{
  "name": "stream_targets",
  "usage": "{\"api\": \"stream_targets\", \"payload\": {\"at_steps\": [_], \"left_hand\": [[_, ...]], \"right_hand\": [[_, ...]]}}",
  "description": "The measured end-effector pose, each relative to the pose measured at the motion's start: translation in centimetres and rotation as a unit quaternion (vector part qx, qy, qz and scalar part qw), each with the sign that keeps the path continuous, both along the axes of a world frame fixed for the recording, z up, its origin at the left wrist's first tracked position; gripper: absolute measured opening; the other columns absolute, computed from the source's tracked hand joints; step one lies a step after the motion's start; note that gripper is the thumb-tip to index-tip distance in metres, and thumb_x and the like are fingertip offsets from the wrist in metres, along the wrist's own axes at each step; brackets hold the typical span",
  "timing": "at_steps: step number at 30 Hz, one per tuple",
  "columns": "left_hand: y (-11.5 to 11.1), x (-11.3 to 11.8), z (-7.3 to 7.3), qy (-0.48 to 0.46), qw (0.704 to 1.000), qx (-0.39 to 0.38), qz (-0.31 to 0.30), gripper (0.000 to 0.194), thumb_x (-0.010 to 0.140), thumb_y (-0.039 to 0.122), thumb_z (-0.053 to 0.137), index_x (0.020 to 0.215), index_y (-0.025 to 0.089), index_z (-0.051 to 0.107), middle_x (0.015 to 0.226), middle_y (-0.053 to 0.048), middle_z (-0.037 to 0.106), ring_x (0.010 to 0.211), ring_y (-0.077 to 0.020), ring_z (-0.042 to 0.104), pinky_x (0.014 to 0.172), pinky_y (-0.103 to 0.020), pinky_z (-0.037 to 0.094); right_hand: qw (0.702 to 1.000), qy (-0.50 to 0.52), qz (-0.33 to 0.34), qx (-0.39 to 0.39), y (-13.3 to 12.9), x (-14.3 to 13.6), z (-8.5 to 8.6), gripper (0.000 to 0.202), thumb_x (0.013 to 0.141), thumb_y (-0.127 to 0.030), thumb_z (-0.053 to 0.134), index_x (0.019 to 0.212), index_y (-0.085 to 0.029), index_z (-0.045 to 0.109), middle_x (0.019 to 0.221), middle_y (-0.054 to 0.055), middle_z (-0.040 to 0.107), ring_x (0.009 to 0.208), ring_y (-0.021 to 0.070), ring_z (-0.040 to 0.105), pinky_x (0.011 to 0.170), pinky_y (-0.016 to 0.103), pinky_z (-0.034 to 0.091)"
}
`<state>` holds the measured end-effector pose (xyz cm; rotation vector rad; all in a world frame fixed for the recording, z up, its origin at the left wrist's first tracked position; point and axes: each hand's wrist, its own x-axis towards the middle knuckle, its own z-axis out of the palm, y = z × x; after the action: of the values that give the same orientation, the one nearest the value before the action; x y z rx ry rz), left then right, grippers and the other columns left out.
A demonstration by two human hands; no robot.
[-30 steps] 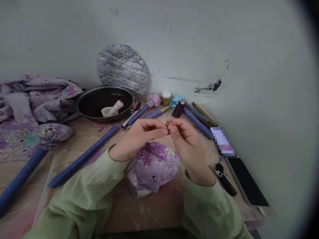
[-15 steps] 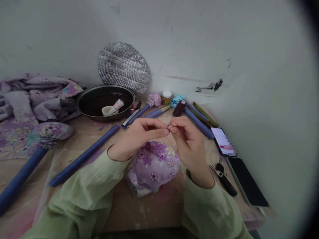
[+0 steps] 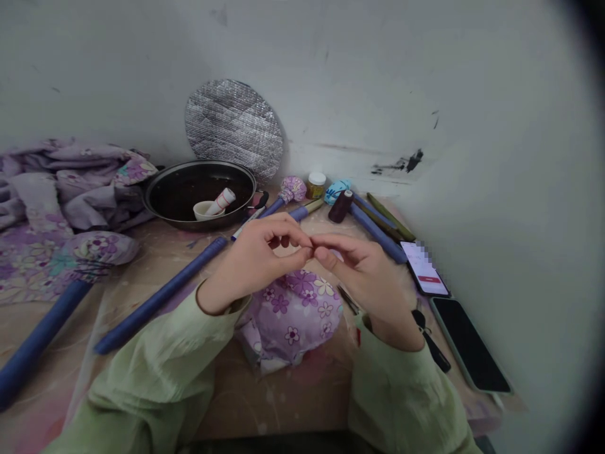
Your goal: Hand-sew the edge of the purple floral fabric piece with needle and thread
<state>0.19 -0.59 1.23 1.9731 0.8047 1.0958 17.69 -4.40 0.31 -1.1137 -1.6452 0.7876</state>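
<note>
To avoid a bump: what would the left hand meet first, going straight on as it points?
Probably the right hand: its fingers lie just ahead of the left hand, though depth is unclear.

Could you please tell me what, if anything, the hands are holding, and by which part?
I cannot tell: the left hand and right hand pinch together at the fingertips, hiding anything small between them.

Two hands (image 3: pixel 258 260), two phones (image 3: pixel 472 347), two flowered cloth knobs (image 3: pixel 101 249); one pan (image 3: pixel 174 197), one cup (image 3: pixel 200 213), one jar (image 3: pixel 315 188), one thread spool (image 3: pixel 340 208), one silver disc (image 3: pixel 234 126), one blue cloth ball (image 3: pixel 336 192). Overlapping sticks (image 3: pixel 163 295) cannot be counted exactly.
</note>
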Motion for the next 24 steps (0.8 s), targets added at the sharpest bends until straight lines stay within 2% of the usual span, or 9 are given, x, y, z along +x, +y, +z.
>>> {"api": "stream_targets", "payload": {"at_steps": [7,11,14,17,24], "left_hand": [[0.02,-0.17,0.21,0.037,0.998,0.045,0.004,0.006,0.075,0.011,0.064,0.074,0.012,0.07,0.073,-0.001,0.06,0.065,-0.0082,0.049,0.059,-0.022,0.038],[0.11,-0.43,0.48,0.049,0.997,0.055,-0.024,0.009,0.077,0.015,0.065,0.082,0.012,0.072,0.079,-0.003,0.061,0.07,-0.01,0.053,0.061,-0.023,0.039],[0.2,-0.64,0.54,0.05,0.996,0.052,-0.043,0.014,0.081,0.012,0.06,0.088,0.014,0.072,0.084,-0.003,0.06,0.072,-0.0105,0.054,0.06,-0.023,0.04],[0.33,-0.68,0.43,0.045,0.996,0.058,-0.048,0.015,0.081,0.01,0.059,0.087,0.014,0.072,0.084,-0.003,0.06,0.072,-0.0104,0.055,0.059,-0.023,0.04],[0.48,-0.65,0.27,0.037,0.996,0.059,-0.052,0.008,0.079,0.017,0.067,0.084,0.014,0.073,0.081,-0.003,0.061,0.073,-0.0115,0.056,0.063,-0.025,0.041]], "right_hand": [[0.997,-0.04,-0.056,0.016,-0.33,-0.31,0.18,0.009,0.081,-0.019,0.067,0.08,-0.023,0.075,0.081,-0.002,0.078,0.077,0.0153,0.072,0.073,0.027,0.057],[0.996,-0.036,-0.074,0.027,-0.42,-0.24,0.22,0.009,0.081,-0.02,0.067,0.079,-0.023,0.075,0.08,-0.003,0.077,0.075,0.0133,0.071,0.071,0.023,0.056],[0.996,-0.026,-0.081,0.021,-0.46,-0.24,0.23,0.008,0.08,-0.021,0.068,0.08,-0.024,0.075,0.081,-0.003,0.078,0.076,0.0127,0.071,0.071,0.022,0.056],[0.996,-0.026,-0.086,0.018,-0.55,-0.3,0.29,0.007,0.078,-0.021,0.069,0.078,-0.023,0.075,0.079,-0.004,0.077,0.074,0.012,0.071,0.069,0.021,0.055],[0.995,-0.029,-0.09,0.035,-0.79,-0.45,0.45,0.008,0.078,-0.019,0.068,0.076,-0.023,0.075,0.076,-0.004,0.077,0.07,0.0115,0.071,0.065,0.019,0.055]]}}
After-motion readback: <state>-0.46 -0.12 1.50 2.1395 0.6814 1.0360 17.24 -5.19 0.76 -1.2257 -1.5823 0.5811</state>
